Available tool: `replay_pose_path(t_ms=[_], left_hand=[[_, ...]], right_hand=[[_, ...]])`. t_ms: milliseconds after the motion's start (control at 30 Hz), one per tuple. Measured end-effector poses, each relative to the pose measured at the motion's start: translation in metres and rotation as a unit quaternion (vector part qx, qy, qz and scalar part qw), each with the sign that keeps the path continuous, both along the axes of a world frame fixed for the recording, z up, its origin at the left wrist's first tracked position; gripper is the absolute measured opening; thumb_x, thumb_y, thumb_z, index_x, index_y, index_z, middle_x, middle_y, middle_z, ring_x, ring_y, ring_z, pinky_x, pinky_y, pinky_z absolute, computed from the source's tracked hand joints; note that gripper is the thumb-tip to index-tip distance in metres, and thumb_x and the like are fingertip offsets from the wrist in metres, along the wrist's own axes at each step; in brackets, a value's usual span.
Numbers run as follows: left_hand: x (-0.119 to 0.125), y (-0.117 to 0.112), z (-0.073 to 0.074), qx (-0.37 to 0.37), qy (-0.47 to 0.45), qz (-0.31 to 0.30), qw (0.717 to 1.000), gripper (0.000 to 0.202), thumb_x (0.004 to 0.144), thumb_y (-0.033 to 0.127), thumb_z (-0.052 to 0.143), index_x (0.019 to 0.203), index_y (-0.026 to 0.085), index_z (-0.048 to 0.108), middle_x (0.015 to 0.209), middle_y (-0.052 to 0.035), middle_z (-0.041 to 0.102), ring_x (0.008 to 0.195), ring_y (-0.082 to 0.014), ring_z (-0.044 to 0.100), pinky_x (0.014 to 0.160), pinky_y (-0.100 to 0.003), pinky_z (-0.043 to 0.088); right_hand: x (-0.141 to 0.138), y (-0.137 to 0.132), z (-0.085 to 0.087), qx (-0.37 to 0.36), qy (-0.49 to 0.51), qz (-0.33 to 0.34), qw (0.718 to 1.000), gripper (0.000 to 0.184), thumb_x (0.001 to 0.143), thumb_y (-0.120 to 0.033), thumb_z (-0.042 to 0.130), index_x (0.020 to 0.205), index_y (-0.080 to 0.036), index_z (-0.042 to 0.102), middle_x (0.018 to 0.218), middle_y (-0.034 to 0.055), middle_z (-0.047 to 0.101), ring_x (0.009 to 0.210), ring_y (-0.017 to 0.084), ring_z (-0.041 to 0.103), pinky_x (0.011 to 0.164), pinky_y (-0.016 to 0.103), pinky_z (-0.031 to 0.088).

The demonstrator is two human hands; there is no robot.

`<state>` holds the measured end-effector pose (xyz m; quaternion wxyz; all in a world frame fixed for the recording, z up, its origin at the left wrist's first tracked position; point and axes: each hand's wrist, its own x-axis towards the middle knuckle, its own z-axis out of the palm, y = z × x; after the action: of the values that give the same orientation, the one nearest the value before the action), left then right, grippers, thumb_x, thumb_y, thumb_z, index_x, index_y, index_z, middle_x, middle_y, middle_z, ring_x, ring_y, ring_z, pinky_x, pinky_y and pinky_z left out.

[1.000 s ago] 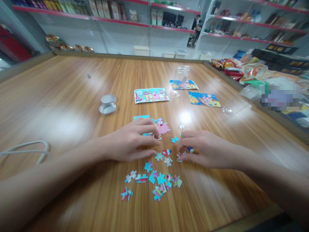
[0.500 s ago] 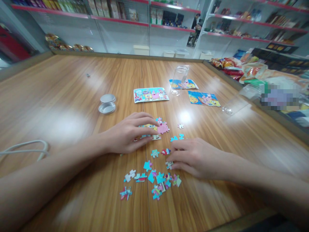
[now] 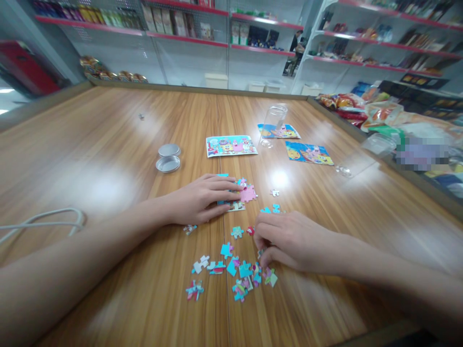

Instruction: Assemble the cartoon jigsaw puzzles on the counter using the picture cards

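Note:
My left hand [image 3: 202,200] lies flat, fingers stretched out, on a partly joined jigsaw [image 3: 243,193] with a pink figure, at the middle of the wooden table [image 3: 108,144]. My right hand [image 3: 285,238] is curled over the pile of loose puzzle pieces [image 3: 240,274] nearer to me, its fingertips pinched among them; what they hold is hidden. More loose pieces lie about: one by my left wrist [image 3: 189,229], two between the hands [image 3: 271,209], one farther off [image 3: 275,193].
Three printed picture cards [image 3: 231,145] [image 3: 278,131] [image 3: 308,153] lie farther back, with a clear jar [image 3: 274,120] on its side. Two round metal lids [image 3: 168,158] sit at the left. A white cable [image 3: 43,219] loops at the left edge. Snack bags [image 3: 361,106] crowd the right.
My right hand has slid nearer to me and to the left, from the scattered pieces onto the pile. My left hand has stayed on the joined jigsaw.

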<state>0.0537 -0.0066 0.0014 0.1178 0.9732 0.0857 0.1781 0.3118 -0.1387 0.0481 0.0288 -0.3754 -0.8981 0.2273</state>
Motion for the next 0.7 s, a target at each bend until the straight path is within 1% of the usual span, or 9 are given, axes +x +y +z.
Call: replay_pose_path(t_ms=[67,133,233,300,400,467,567,700], left_hand=[[0.001,0.000,0.000,-0.002,-0.001,0.000,1.000,0.043,0.098,0.026,0.056,0.141,0.025,0.056,0.143,-0.0080,0.060,0.139,-0.0274,0.050,0.115,-0.050,0.044],[0.001,0.000,0.000,-0.001,-0.004,-0.002,1.000,0.043,0.098,0.026,0.056,0.141,0.025,0.056,0.143,-0.0082,0.060,0.138,-0.0274,0.051,0.114,-0.050,0.044],[0.001,0.000,0.000,0.004,-0.008,-0.006,1.000,0.044,0.098,0.025,0.057,0.142,0.025,0.055,0.143,-0.0086,0.060,0.138,-0.0270,0.051,0.114,-0.049,0.044],[0.001,0.000,0.000,0.002,-0.014,-0.005,1.000,0.045,0.097,0.025,0.057,0.142,0.026,0.055,0.143,-0.0089,0.060,0.137,-0.0267,0.052,0.114,-0.049,0.044],[0.001,-0.001,0.001,-0.006,-0.021,-0.005,1.000,0.046,0.097,0.024,0.058,0.142,0.026,0.055,0.142,-0.0093,0.061,0.137,-0.0270,0.053,0.114,-0.050,0.044],[0.002,-0.002,0.001,-0.010,-0.018,-0.002,1.000,0.046,0.097,0.024,0.058,0.143,0.027,0.054,0.143,-0.0087,0.060,0.138,-0.0279,0.051,0.114,-0.051,0.044],[0.002,-0.003,0.002,-0.011,-0.009,0.003,1.000,0.046,0.097,0.024,0.057,0.142,0.028,0.055,0.145,-0.0071,0.059,0.140,-0.0288,0.049,0.115,-0.052,0.043],[0.001,-0.003,0.003,-0.017,-0.009,-0.002,1.000,0.045,0.097,0.023,0.057,0.142,0.027,0.055,0.144,-0.0073,0.060,0.138,-0.0273,0.051,0.116,-0.050,0.042]], right_hand=[[-0.001,0.003,0.000,-0.022,0.049,-0.023,0.998,0.006,0.089,-0.020,0.069,0.084,-0.018,0.065,0.082,0.0008,0.069,0.073,0.014,0.062,0.065,0.025,0.042],[-0.002,0.013,-0.003,-0.021,0.114,-0.082,0.990,0.006,0.089,-0.017,0.066,0.083,-0.019,0.067,0.079,-0.0008,0.071,0.073,0.013,0.064,0.069,0.025,0.044],[-0.002,0.037,-0.013,0.009,0.194,-0.196,0.961,0.006,0.090,-0.024,0.067,0.087,-0.020,0.070,0.082,-0.0006,0.074,0.074,0.013,0.065,0.072,0.026,0.047],[-0.003,0.051,-0.021,0.014,0.216,-0.226,0.950,0.009,0.089,-0.027,0.069,0.088,-0.019,0.072,0.084,0.0010,0.075,0.075,0.014,0.066,0.073,0.028,0.049],[-0.003,0.062,-0.033,0.007,0.229,-0.223,0.948,0.012,0.090,-0.028,0.067,0.088,-0.018,0.073,0.087,0.0044,0.075,0.076,0.015,0.067,0.072,0.029,0.051],[-0.002,0.062,-0.039,0.030,0.223,-0.224,0.948,0.013,0.090,-0.029,0.066,0.089,-0.018,0.073,0.087,0.0052,0.073,0.075,0.016,0.066,0.071,0.029,0.051],[-0.002,0.058,-0.042,0.082,0.203,-0.219,0.951,0.012,0.090,-0.029,0.067,0.090,-0.019,0.074,0.084,0.0043,0.071,0.076,0.016,0.063,0.071,0.030,0.049],[-0.002,0.057,-0.041,0.116,0.202,-0.186,0.955,0.010,0.091,-0.027,0.067,0.088,-0.021,0.074,0.079,0.0019,0.070,0.076,0.016,0.060,0.073,0.030,0.045]])
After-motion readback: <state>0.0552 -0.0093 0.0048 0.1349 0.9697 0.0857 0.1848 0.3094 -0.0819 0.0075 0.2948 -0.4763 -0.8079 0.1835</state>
